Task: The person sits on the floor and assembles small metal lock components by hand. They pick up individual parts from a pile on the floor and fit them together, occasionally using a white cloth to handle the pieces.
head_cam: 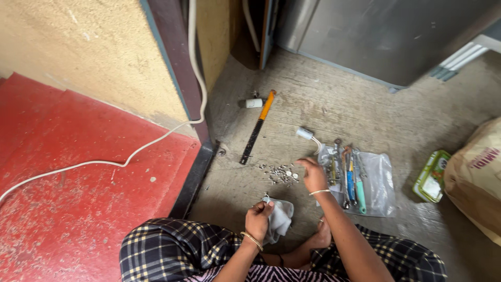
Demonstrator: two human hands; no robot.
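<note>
While the person sits on the concrete floor (323, 109) in plaid trousers, the left hand (258, 218) is closed round one grey cloth (279, 219), which hangs below the fist just in front of the knees. The right hand (313, 175) reaches forward, fingers curled down beside a scatter of small screws (282, 174); whether it pinches one I cannot tell. Screws too small to count, perhaps a dozen or more. One clear plastic bag (378, 183) lies flat to the right of that hand, with several hand tools (349, 177) on it, handles pointing toward the person. One hacksaw-like tool with orange handle (257, 127) lies with its long axis running away from the person, orange end far, tilted right. One white cylinder (253, 103) near its far end; a second white piece (304, 133) near the bag. One green tin (431, 176) and one brown sack (477, 177) at right. Red step (78, 198) at left, white cable (156, 141) across it, yellow wall (94, 52), grey metal cabinet (386, 36) beyond
</note>
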